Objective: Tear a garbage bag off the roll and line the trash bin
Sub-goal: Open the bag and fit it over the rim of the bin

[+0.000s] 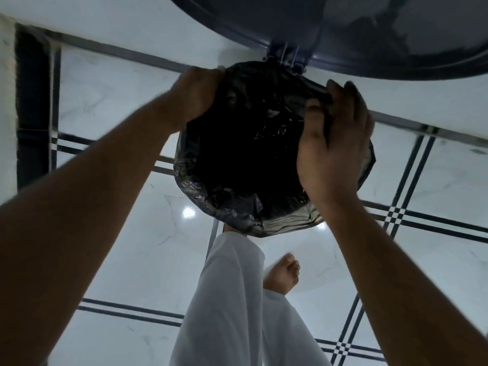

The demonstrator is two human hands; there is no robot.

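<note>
I look straight down into a round bin whose mouth is draped with a black garbage bag; the film is folded over the near and left rim and hangs dark inside. My left hand grips the bag's edge at the far-left rim. My right hand pinches a bunched fold of the bag at the far-right rim. The bin's dark grey hinged lid stands raised behind it. The bin's own wall is hidden under the plastic. No roll is in view.
The bin stands on a glossy white marble floor with dark double lines. My legs in white trousers and a bare foot are just in front of the bin. A dark vertical strip runs along the left.
</note>
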